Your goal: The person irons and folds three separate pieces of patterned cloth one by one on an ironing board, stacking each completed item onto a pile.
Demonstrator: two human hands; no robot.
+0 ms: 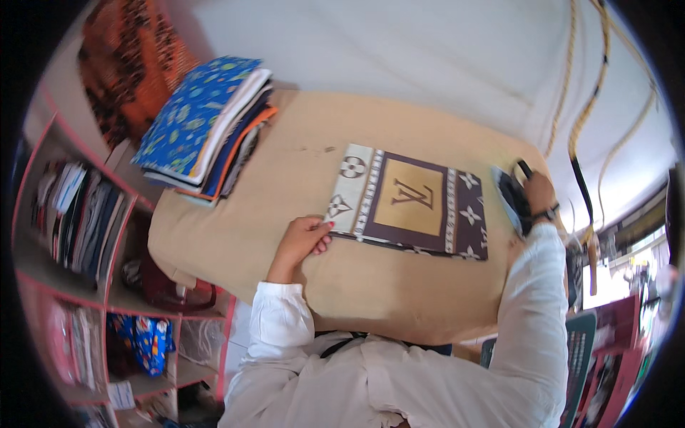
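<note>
A folded printed cloth (411, 200) in white, brown and gold lies flat on a padded table with a beige cover (406, 289). My left hand (305, 241) pinches the cloth's near left corner between thumb and fingers. To the right of the cloth, my right hand (538, 191) grips the handle of a clothes iron (511, 198), which stands on the cover at the table's right side, apart from the cloth. The iron's soleplate is mostly hidden.
A stack of folded clothes (198, 123), blue patterned on top, sits at the table's back left. Shelves (107, 305) holding folded clothes and bags stand at the left. Cords (578, 117) hang at the right before the wall. An orange patterned cloth (131, 64) hangs at the back left.
</note>
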